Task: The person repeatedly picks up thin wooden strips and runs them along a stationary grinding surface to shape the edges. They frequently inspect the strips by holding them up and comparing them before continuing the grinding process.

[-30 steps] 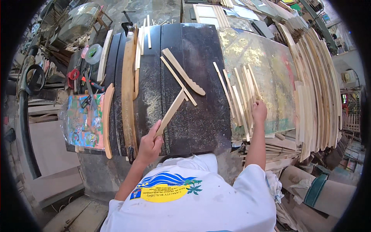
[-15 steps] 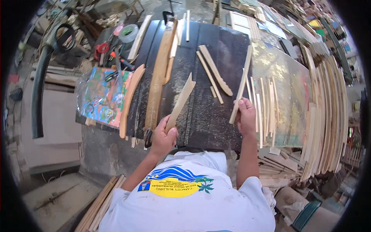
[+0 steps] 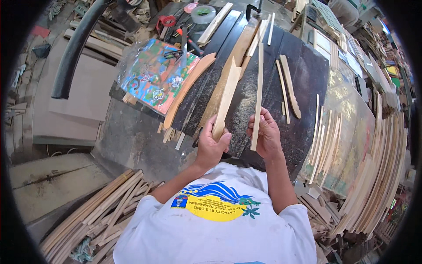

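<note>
My left hand is closed round the lower end of a flat wooden piece with a notched tip, held upright. In my right hand a long thin wooden strip is gripped near its lower end, also pointing away from me. The two pieces stand side by side with a gap between them, over a dark, sawdust-covered worktable. Just beyond the left hand's piece lies a long wooden board, clamped at its far end by a black clamp.
A scallop-edged wooden piece lies on the table's right side. Thin strips rest farther right, beside stacked long boards. A curved board and a colourful plastic-covered sheet lie left. Rolls of tape sit at the back.
My right hand has brought the strip leftward, away from the thin strips and nearer the left hand's piece. The whole view has turned, so the table appears shifted right.
</note>
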### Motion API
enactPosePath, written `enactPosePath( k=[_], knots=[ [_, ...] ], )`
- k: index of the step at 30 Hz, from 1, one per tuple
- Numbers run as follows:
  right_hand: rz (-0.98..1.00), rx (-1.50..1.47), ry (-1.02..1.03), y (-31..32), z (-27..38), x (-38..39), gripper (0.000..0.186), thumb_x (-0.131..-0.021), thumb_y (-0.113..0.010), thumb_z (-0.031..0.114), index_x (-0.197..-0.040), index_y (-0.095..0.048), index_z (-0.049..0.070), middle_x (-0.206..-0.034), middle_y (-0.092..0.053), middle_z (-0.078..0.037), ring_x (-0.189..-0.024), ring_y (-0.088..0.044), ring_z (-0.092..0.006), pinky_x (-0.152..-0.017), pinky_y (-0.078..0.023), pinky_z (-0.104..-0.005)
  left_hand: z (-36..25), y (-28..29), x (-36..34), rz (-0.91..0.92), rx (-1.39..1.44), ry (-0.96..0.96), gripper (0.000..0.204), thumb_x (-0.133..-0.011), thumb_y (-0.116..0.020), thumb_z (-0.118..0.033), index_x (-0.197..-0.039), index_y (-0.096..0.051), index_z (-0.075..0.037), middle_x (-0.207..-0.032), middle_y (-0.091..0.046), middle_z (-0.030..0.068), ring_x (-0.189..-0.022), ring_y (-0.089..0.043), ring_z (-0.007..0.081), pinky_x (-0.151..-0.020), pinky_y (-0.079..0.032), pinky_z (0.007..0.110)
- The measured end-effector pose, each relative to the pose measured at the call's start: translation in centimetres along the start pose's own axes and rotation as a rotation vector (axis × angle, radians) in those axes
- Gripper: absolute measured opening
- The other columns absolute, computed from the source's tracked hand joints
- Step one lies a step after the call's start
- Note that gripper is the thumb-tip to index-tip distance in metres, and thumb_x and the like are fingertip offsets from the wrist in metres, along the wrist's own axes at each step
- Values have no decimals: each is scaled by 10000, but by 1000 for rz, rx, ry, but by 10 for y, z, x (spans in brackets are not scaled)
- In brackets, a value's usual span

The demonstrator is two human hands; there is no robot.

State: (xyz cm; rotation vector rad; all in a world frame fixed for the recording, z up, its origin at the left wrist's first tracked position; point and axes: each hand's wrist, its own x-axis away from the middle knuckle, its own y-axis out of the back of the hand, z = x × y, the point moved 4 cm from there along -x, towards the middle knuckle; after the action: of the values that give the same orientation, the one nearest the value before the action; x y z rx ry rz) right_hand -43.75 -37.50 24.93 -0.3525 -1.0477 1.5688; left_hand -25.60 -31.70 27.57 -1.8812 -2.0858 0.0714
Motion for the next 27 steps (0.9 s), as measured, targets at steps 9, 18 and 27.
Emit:
enactPosePath(
  k=[9,18,27],
  knots=[
    [122,-135,-11,-31,-45,-5,242,-1081,-626,187,-1308,-560,134,-1073,-723,-60,-963,-716,-190,-860,-626,-365,-15,1,11,101,164,153,585,-1018,-718,-157,-1506,-425,-22,-1073,-662,56,-693,-584,44,-509,-486,201],
    [91,2,12,-39,-44,-10,429,-1008,-745,177,-1382,-570,62,-1180,-707,-77,-1024,-714,-200,-925,-606,-367,-18,21,15,29,60,83,652,-957,-778,-99,-1509,-436,-38,-1010,-613,4,-683,-557,38,-527,-470,195],
    [-178,487,186,-26,-50,-33,470,-999,-688,83,-1432,-519,18,-1088,-660,-48,-937,-673,-113,-802,-606,-293,15,38,16,-109,-357,-214,587,-946,-752,-89,-1464,-497,16,-1178,-651,95,-1005,-640,160,-898,-550,324]
  ],
)
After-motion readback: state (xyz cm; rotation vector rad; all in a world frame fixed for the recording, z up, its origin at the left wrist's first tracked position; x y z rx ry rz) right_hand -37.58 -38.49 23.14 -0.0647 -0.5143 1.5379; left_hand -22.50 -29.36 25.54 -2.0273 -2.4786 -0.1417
